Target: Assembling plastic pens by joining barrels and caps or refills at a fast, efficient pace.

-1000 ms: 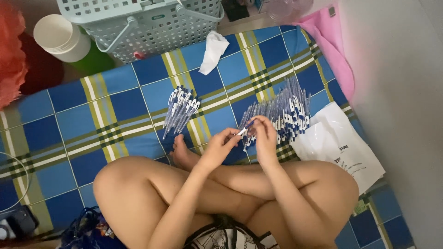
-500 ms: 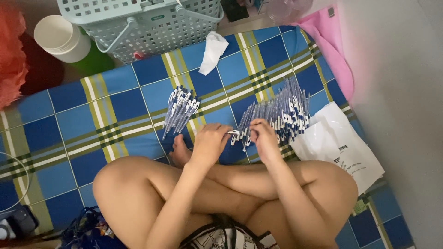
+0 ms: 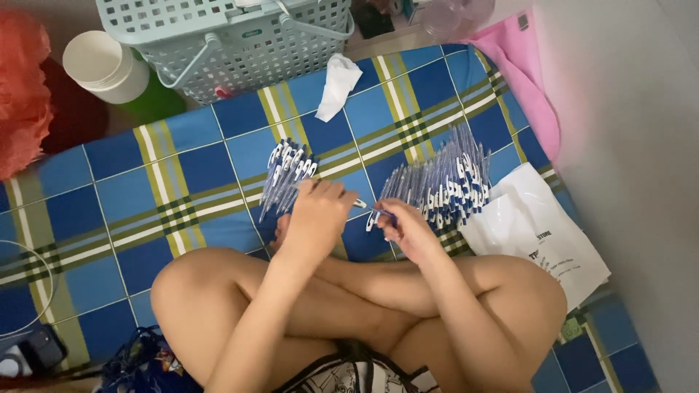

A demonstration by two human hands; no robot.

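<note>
Left hand (image 3: 320, 215) grips a thin clear white-capped pen (image 3: 354, 203); right hand (image 3: 408, 229) pinches a blue-tipped pen (image 3: 378, 215), pen pile (image 3: 444, 182) just beyond.

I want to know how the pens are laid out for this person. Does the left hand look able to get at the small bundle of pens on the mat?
Probably yes: the left hand lies right beside the small bundle of pens, with only bare mat between them.
</note>
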